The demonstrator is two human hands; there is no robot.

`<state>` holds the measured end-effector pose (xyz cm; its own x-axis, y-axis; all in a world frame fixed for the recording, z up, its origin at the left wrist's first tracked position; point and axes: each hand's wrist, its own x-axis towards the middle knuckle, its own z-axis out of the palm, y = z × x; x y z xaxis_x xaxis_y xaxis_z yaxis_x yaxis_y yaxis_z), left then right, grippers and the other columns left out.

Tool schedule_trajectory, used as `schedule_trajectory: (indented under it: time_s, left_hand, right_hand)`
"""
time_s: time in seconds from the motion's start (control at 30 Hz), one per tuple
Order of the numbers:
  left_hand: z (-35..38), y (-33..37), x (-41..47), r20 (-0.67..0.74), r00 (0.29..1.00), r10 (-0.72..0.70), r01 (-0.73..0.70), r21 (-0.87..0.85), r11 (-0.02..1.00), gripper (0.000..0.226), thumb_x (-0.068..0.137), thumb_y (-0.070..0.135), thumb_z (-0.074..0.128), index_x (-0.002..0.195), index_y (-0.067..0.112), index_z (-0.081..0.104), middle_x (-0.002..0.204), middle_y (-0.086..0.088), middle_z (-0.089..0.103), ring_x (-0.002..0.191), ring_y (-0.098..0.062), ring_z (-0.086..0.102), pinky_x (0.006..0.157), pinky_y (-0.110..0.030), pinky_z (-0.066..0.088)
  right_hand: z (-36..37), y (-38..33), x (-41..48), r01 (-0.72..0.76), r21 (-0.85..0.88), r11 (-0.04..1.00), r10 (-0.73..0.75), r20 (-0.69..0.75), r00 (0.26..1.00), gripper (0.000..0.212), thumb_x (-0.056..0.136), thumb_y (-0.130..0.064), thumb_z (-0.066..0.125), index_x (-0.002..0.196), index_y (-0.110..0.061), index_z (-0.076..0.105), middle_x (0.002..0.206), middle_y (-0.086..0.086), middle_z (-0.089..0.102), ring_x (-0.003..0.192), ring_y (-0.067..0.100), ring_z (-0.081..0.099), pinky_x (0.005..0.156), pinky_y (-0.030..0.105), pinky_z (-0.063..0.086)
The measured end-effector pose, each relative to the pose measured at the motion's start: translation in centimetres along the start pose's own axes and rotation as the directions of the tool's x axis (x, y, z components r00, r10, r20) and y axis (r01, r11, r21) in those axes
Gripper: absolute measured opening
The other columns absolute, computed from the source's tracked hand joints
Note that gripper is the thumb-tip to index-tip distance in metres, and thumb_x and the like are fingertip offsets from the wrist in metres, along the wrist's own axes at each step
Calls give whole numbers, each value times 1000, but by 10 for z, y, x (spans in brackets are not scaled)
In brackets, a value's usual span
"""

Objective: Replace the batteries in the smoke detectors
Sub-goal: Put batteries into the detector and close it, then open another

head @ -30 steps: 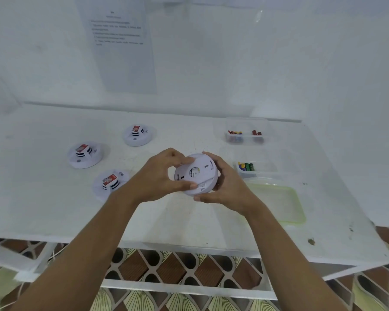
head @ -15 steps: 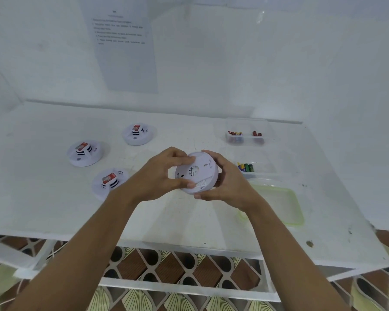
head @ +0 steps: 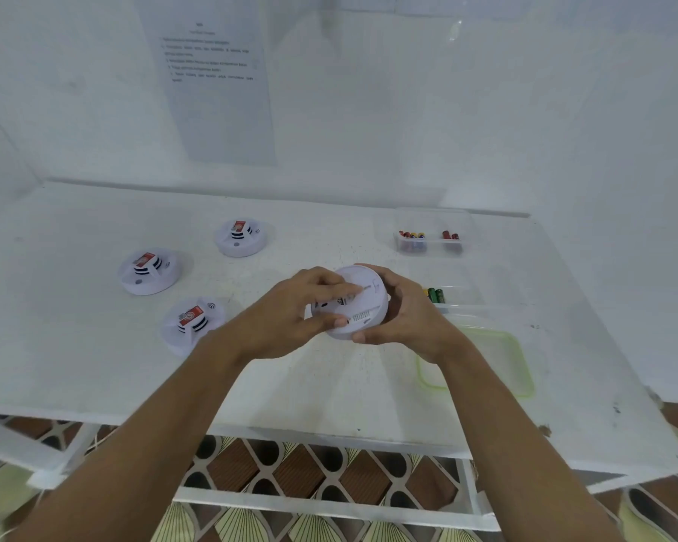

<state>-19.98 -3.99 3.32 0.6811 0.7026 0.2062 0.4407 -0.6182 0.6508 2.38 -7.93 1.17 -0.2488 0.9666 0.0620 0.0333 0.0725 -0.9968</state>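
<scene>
The left hand (head: 286,318) grips a smoke detector (head: 368,307). Its fingers curl over the upturned flat face and its thumb presses the lower rim. The right hand (head: 411,322) cups the same detector from the other side, fingers wrapped round the far edge and thumb under the near edge. The detector is held in the air between the two hands, above the middle of the counter (head: 94,365), tilted toward the camera. It is a round, smooth white plastic disc with small dark print and a vent strip on its face.

Three more detectors lie on the counter to the left, well apart from the hands: a near detector (head: 192,320), a left detector (head: 149,271) and a far detector (head: 241,238). Each is a white round dome with black slotted vents and a red label on top.

To the right, just past the right hand, a clear plastic tub (head: 466,295) holds green batteries (head: 436,295); at least three show. Farther back, a second clear tub (head: 431,215) holds red batteries (head: 450,236) and a mixed cluster (head: 411,236) in red, yellow and blue; the exact count is unclear. A translucent green-edged lid (head: 521,361) lies flat near the right forearm. The counter is matte white with a few dark specks. One printed sheet (head: 220,91) hangs on the white wall behind.
</scene>
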Motion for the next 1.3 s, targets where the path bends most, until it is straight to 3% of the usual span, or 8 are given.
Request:
schedule_trajectory:
  time_s: [0.23, 0.37, 0.47, 0.6, 0.77, 1.03, 1.17, 1.3]
  left_hand:
    - [-2, -4, -6, -126, 992, 25, -40, -113, 993, 29, 91, 16, 67, 115, 31, 69, 120, 16, 65, 117, -2, 56, 95, -17, 46]
    - [-2, -9, -15, -94, 995, 32, -42, -113, 993, 58, 73, 6, 57, 126, 27, 64, 131, 12, 61, 126, -1, 50, 103, -12, 39]
    - [3, -15, -20, -87, 995, 54, -57, -27, 998, 64, 74, 14, 68, 135, 28, 56, 139, 13, 55, 130, -2, 46, 106, -15, 37]
    - [10, -21, -21, -253, 965, 74, -63, 49, 997, 51, 83, 39, 70, 132, 28, 59, 131, 17, 60, 120, -3, 54, 102, -26, 46]
    - [7, -10, -18, -335, 932, -136, 87, -160, 983, 36, 91, 40, 65, 126, 31, 63, 122, 26, 62, 116, 7, 56, 97, -10, 41]
    - [2, 4, -5, -268, 902, -338, 151, -538, 829, 36, 100, 29, 51, 135, 24, 54, 109, 5, 73, 104, -12, 68, 85, -35, 59]
    - [4, 15, 0, -221, 884, -412, 151, -699, 699, 37, 103, 28, 46, 139, 38, 46, 111, -1, 72, 93, -20, 72, 64, -37, 60]
    - [7, 14, 4, -202, 865, -459, 148, -771, 619, 40, 101, 31, 48, 141, 28, 51, 125, 1, 67, 97, -23, 71, 65, -33, 58]
  right_hand:
    - [0, 4, 1, -29, 40, 999, 29, -6, 1000, 87, 63, -6, 91, 141, -19, 54, 134, 5, 64, 121, 26, 64, 93, 48, 58]
    - [0, 5, 3, -55, 107, 993, 55, 1, 998, 83, 65, -15, 90, 140, -18, 55, 133, 7, 65, 121, 28, 64, 95, 44, 56]
    - [1, 6, 5, -65, 150, 987, 65, 5, 998, 74, 70, -17, 87, 138, -13, 57, 133, 12, 66, 123, 32, 63, 101, 46, 52]
    - [7, 2, 6, -111, 176, 978, 113, 1, 994, 60, 78, -32, 79, 131, -10, 61, 128, 11, 69, 120, 30, 66, 102, 44, 53]
    - [12, -5, 5, -186, 18, 982, 187, -95, 978, 51, 94, -64, 53, 119, -22, 67, 114, -3, 72, 106, 16, 66, 85, 34, 50]
    - [14, -3, 3, -33, 2, 999, 33, -168, 985, 46, 107, -25, 48, 152, -23, 42, 142, -2, 59, 127, 14, 60, 108, 41, 50]
    - [12, -9, 1, 19, -23, 1000, -23, -189, 982, 49, 103, -18, 56, 150, -20, 44, 145, -3, 58, 127, 18, 61, 109, 48, 49]
    - [12, -14, -2, 42, -31, 999, -46, -156, 987, 57, 98, -17, 62, 152, -17, 42, 147, -5, 56, 124, 21, 64, 107, 47, 51]
